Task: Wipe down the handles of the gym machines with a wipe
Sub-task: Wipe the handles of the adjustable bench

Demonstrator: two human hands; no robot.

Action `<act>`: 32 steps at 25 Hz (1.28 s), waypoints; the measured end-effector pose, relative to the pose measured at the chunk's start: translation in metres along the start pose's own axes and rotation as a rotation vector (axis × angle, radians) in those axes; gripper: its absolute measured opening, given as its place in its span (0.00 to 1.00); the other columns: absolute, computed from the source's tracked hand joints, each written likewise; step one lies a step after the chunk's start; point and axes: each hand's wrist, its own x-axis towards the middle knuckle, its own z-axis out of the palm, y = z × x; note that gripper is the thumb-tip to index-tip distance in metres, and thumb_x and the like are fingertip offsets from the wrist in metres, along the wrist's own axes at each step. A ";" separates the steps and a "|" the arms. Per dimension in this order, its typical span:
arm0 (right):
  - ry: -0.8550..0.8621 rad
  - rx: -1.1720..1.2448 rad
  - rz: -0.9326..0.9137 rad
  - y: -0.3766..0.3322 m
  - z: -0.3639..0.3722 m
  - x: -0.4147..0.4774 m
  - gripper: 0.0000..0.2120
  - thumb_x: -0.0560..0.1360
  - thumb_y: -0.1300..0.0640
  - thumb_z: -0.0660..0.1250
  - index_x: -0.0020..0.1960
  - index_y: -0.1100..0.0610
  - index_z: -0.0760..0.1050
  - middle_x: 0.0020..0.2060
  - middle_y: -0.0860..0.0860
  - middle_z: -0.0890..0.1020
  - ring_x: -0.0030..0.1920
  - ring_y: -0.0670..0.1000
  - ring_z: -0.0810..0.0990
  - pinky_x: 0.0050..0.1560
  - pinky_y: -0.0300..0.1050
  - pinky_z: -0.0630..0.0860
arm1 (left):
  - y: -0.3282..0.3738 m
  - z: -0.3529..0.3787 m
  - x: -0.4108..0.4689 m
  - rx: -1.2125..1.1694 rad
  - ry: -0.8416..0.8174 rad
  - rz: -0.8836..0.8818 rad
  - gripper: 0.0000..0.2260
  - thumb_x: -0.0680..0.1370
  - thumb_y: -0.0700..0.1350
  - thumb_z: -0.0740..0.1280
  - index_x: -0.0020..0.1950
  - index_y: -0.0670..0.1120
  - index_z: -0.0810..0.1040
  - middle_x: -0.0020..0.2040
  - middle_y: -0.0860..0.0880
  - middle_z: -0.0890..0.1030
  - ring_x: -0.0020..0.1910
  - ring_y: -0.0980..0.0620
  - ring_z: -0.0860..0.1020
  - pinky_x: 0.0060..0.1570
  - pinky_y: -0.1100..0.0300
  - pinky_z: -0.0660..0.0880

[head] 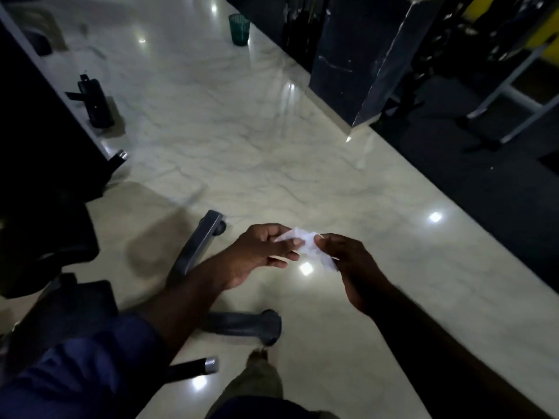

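A small white crumpled wipe (308, 244) hangs between both of my hands, low in the middle of the head view, above the marble floor. My left hand (260, 252) pinches its left end between thumb and fingers. My right hand (348, 261) pinches its right side, with part of the wipe trailing below the fingers. Gym machines with white and yellow frames (511, 92) stand at the upper right on dark flooring, well away from both hands; no handle is plainly visible.
An office chair base with castor legs (199, 240) lies just left of and below my hands. A dark desk (39, 116) runs along the left. A dark pillar (363, 55) stands ahead on the right and a green bin (239, 28) is far ahead.
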 end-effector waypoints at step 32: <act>-0.884 -0.879 -0.517 -0.173 0.136 0.467 0.07 0.70 0.54 0.81 0.45 0.45 0.85 0.47 0.38 0.86 0.47 0.40 0.83 0.45 0.32 0.75 | 0.116 -0.178 0.148 0.096 1.205 -0.180 0.17 0.64 0.53 0.77 0.33 0.39 0.80 0.30 0.48 0.75 0.34 0.54 0.71 0.36 0.54 0.67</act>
